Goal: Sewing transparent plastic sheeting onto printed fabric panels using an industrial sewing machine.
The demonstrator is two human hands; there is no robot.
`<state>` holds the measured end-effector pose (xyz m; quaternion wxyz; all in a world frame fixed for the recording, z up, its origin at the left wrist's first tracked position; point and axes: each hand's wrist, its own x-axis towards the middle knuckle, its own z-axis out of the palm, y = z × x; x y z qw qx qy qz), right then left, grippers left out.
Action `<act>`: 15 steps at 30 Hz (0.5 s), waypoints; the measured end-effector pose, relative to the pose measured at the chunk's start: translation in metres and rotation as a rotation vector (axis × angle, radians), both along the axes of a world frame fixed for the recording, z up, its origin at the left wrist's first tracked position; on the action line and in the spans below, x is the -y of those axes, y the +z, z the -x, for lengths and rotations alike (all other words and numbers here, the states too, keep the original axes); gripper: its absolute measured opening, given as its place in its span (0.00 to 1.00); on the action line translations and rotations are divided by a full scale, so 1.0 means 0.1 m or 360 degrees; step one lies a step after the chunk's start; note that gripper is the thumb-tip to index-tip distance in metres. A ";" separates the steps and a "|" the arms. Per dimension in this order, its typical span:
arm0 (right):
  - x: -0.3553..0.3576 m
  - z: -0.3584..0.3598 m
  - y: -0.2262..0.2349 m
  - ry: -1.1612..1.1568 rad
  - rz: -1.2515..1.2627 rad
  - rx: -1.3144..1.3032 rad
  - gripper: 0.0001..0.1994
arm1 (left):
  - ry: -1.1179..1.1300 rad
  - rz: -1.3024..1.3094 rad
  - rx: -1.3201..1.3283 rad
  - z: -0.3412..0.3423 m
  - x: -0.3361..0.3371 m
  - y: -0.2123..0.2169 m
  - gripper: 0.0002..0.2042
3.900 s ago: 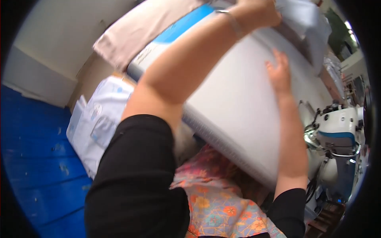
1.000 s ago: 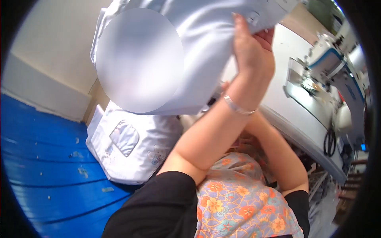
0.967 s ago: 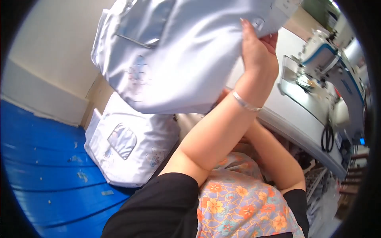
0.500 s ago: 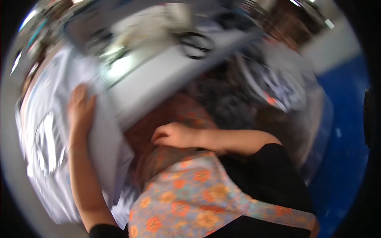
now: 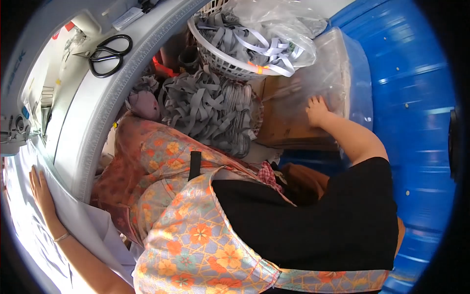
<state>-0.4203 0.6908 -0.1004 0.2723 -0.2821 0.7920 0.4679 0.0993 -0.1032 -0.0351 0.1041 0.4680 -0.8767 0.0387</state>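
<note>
My left hand [image 5: 44, 196] lies flat with its fingers stretched out on white fabric [image 5: 93, 225] at the table's near left. It holds nothing. Over to the right, my right hand [image 5: 317, 111] rests with spread fingers on clear plastic covering a brown cardboard box [image 5: 289, 117]. Nothing shows in its grip. Between my arms, bundles of grey straps [image 5: 205, 108] are heaped beside the box. Behind them stands a white basket [image 5: 230, 66] of grey and white straps, with a clear plastic bag [image 5: 279, 24] over part of it.
Black-handled scissors [image 5: 105, 56] lie on the white table [image 5: 83, 122], which has a ruler strip along its edge. Part of a sewing machine [image 5: 14, 122] stands at the far left. A blue corrugated surface [image 5: 406, 98] borders the right side. My flowered apron [image 5: 196, 245] spreads below.
The view has swung right. My right hand has moved from in front of my body out to the plastic-covered box. My left hand stays on the white fabric.
</note>
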 end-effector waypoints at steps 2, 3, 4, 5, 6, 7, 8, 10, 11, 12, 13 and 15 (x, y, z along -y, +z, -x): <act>-0.16 -0.03 -0.34 0.0138 0.0072 0.0055 0.27 | -0.0155 0.0082 0.0005 -0.17 0.19 -0.08 0.28; -0.23 -0.08 -0.43 0.0236 0.0135 0.0088 0.26 | -0.0159 0.0080 0.0020 -0.15 0.19 -0.07 0.28; -0.27 -0.07 -0.54 0.0231 0.0134 0.0103 0.26 | -0.0171 0.0018 -0.0031 -0.11 0.19 -0.05 0.28; -0.23 -0.07 -0.62 0.0214 0.0175 0.0091 0.21 | -0.0180 -0.0042 -0.0079 -0.11 0.20 -0.03 0.28; -0.21 -0.06 -0.69 0.0196 0.0215 0.0079 0.17 | -0.0182 -0.0043 -0.0061 -0.11 0.20 -0.02 0.28; -0.23 -0.04 -0.70 0.0192 0.0216 0.0097 0.17 | -0.0178 -0.0079 -0.0119 -0.12 0.19 -0.01 0.28; -0.23 0.03 -0.69 0.0295 0.0289 0.0002 0.14 | -0.0168 -0.0108 -0.0181 -0.15 0.22 0.01 0.28; -0.16 0.11 -0.71 0.0400 0.0368 -0.0082 0.11 | -0.0165 -0.0097 -0.0180 -0.22 0.26 0.01 0.28; -0.14 0.16 -0.72 0.0394 0.0351 -0.0105 0.12 | -0.0170 -0.0095 -0.0197 -0.21 0.25 0.02 0.28; -0.13 0.19 -0.72 0.0389 0.0333 -0.0129 0.12 | -0.0169 -0.0095 -0.0191 -0.20 0.25 0.02 0.28; -0.11 0.22 -0.72 0.0342 0.0231 -0.0084 0.11 | -0.0183 -0.0115 -0.0207 -0.18 0.25 0.01 0.28; -0.10 0.24 -0.76 0.0304 0.0195 -0.0053 0.11 | -0.0195 -0.0134 -0.0224 -0.17 0.28 0.00 0.28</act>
